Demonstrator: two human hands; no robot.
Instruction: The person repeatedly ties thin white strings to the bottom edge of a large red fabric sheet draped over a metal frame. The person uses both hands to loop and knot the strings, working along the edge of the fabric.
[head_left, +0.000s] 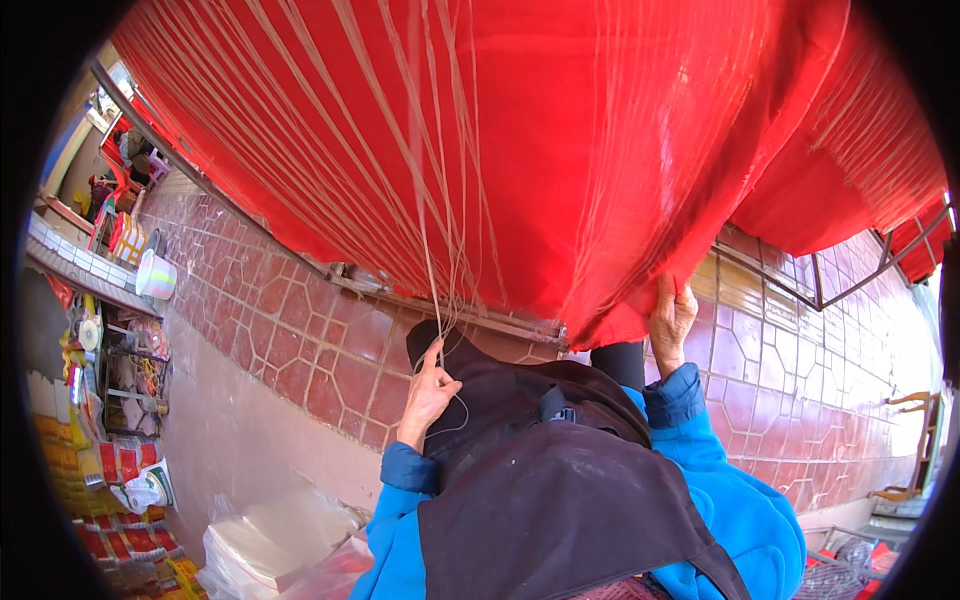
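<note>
I can't read a single word or number from here. The white tub (150, 487) low on the left bears green marks, and the red-and-yellow packets (127, 540) beneath it are patterned, but everything's too small and blurred.

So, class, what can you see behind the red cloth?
Past the edges of the red cloth, tiled floor and part of a metal frame show. Whatever lies directly behind its middle is covered and cannot be seen.
</note>
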